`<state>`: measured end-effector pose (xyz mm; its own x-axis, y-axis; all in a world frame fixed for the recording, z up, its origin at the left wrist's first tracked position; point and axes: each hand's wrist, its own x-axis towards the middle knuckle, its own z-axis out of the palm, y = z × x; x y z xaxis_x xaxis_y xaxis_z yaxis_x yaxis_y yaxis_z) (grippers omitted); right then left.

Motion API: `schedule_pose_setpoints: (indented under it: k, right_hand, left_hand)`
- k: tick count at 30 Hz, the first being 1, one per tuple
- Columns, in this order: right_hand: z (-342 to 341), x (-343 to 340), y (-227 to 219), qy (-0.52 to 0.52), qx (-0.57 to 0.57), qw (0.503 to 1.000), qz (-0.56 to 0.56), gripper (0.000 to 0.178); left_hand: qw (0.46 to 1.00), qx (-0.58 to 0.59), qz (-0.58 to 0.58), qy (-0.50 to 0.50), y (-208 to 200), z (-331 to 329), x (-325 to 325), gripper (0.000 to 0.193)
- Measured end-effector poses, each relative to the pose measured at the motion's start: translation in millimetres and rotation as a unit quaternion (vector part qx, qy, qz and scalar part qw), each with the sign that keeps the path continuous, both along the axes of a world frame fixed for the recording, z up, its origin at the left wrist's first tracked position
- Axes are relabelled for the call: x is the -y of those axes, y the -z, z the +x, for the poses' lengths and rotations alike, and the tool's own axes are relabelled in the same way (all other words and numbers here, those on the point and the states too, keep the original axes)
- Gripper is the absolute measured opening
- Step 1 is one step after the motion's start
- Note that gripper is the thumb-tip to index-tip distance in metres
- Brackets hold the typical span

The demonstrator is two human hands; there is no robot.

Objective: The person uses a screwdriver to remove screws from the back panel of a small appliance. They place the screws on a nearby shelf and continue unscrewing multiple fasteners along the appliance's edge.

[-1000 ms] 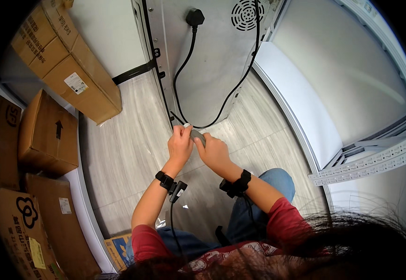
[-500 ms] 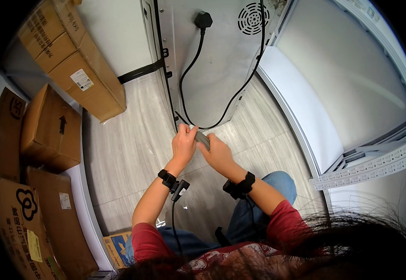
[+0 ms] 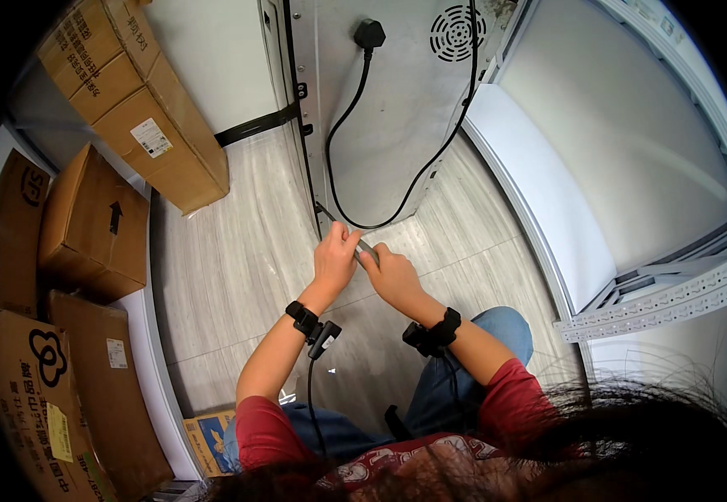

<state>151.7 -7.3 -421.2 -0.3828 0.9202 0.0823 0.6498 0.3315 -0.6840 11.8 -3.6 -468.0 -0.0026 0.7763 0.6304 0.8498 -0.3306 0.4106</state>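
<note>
Grey piece: the slim grey piece [image 3: 367, 250] lies slantwise between the two hands, in front of the foot of the metal cabinet [image 3: 405, 125]; fingers cover both its ends, so its full shape cannot be made out.
Left hand: the left hand [image 3: 335, 258] is closed, fingers bunched at the upper end of the grey piece (the fingertips are partly hidden).
Right hand: the right hand [image 3: 395, 279] is curled shut around the lower end, thumb along it.
Dark strip: a thin dark strip [image 3: 326, 212] runs from the cabinet's lower left corner toward the left fingers; whether it joins the grey piece is hard to tell.
Cabinet back: a black plug [image 3: 370, 33] sits near the top, its black cable [image 3: 347, 109] looping low and rising past a round vent [image 3: 458, 33]; the cabinet's top is cut off.
Floor: pale, wood-grained floor [image 3: 246, 251], with a seam across it.
Left side: a tall cardboard box [image 3: 171, 138] stands near the wall, more brown boxes [image 3: 96, 230] below it.
Right side: a large white panel [image 3: 631, 142] above a perforated rail [image 3: 656, 301].
Lower edge: dark hair [image 3: 631, 427] hides part of the red shirt [image 3: 275, 431].
</note>
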Motion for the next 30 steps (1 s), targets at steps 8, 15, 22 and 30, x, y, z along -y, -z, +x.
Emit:
schedule_pose_setpoints:
  k: [8,15,22,30]
  right_hand:
    - [9,-14,14,-0.054,-0.088,0.989,-0.101,0.035]
    - [12,-15,29,0.0,-0.071,0.992,-0.109,0.029]
    - [17,-7,16,-0.019,-0.041,0.995,-0.087,0.028]
    - [26,-7,12,-0.037,-0.033,0.994,-0.101,0.029]
  left_hand:
    - [0.999,0.037,-0.038,0.008,-8,4,2,0.031]
    - [0.953,0.22,-0.182,-0.097,45,-7,-21,0.016]
    - [0.869,0.404,-0.287,0.005,77,-16,-27,0.007]
    - [0.872,0.306,-0.382,0.019,59,-26,-28,0.009]
